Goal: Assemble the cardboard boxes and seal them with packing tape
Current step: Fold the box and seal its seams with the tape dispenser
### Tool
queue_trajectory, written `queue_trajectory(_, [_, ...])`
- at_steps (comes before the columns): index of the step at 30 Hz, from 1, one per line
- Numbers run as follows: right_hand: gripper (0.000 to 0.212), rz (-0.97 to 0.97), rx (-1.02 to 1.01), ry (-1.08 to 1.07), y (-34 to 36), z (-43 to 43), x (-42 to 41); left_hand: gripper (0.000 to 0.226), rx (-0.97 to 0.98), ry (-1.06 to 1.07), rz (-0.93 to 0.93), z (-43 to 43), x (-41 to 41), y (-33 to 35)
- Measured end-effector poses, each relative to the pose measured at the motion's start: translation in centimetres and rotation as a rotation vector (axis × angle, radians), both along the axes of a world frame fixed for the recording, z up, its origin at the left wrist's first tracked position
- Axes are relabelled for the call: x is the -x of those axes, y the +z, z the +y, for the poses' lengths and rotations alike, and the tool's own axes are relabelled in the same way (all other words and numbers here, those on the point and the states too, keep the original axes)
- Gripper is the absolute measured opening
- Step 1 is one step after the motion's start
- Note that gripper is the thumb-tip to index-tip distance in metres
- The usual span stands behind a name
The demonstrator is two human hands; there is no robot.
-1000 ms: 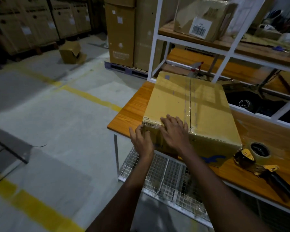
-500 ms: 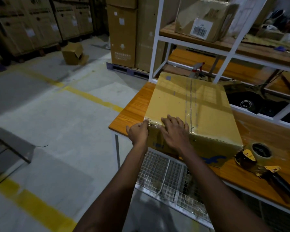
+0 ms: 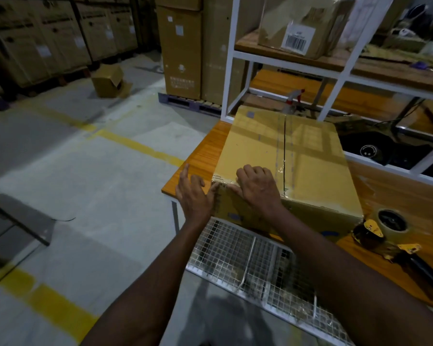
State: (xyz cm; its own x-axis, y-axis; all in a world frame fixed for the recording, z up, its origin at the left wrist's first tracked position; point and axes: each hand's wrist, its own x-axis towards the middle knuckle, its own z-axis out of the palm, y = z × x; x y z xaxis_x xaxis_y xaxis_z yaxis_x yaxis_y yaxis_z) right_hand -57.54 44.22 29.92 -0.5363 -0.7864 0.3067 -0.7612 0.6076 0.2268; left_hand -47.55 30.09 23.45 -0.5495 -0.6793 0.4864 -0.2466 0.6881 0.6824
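A closed cardboard box (image 3: 310, 171) lies on the wooden table (image 3: 200, 156), clear tape running along its centre seam and over the near edge. My right hand (image 3: 258, 188) lies flat over the box's near left top edge, its fingers pressing the tape down. My left hand (image 3: 193, 193) is at the box's near left corner, fingers spread and straight, thumb touching the corner. A tape dispenser (image 3: 385, 233) with a roll of clear tape lies on the table to the right of the box.
A white shelf frame (image 3: 231, 61) rises behind the box, carrying a labelled carton (image 3: 300, 23). A wire mesh shelf (image 3: 248, 258) sits under the table. Stacked cartons on a pallet (image 3: 183, 51) and a loose open box (image 3: 109, 82) stand on the concrete floor to the left.
My left hand has opened from a curled grip at the box's corner and slid round to its left side. My right hand has stayed pressing on the top edge.
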Motion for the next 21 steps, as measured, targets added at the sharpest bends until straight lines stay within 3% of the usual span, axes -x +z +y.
queue_trajectory(3, [0.046, 0.057, -0.015, 0.039, -0.9, 0.0, 0.1, 0.049, 0.18, -0.103, -0.051, -2.0, 0.1, -0.2])
queue_trajectory(7, [0.044, 0.144, 0.019, 0.089, -1.7, 0.0, 0.5, 0.066, 0.43, -0.367, -0.252, -4.4, 1.0, 0.6])
queue_trajectory(13, [0.041, 0.224, 0.11, 0.08, -3.8, 0.8, 0.2, 0.066, 0.504, -0.539, -0.384, -5.7, 2.2, 0.9])
queue_trajectory(17, [0.039, 0.16, 0.219, 0.079, -4.9, 2.4, 0.5, 0.062, 0.517, -0.536, -0.405, -5.5, 2.0, 1.3])
queue_trajectory(21, [0.058, -0.041, 0.396, -0.145, -6.3, 5.1, -1.3, 0.061, 0.556, -0.503, -0.363, -4.8, 2.1, 2.1])
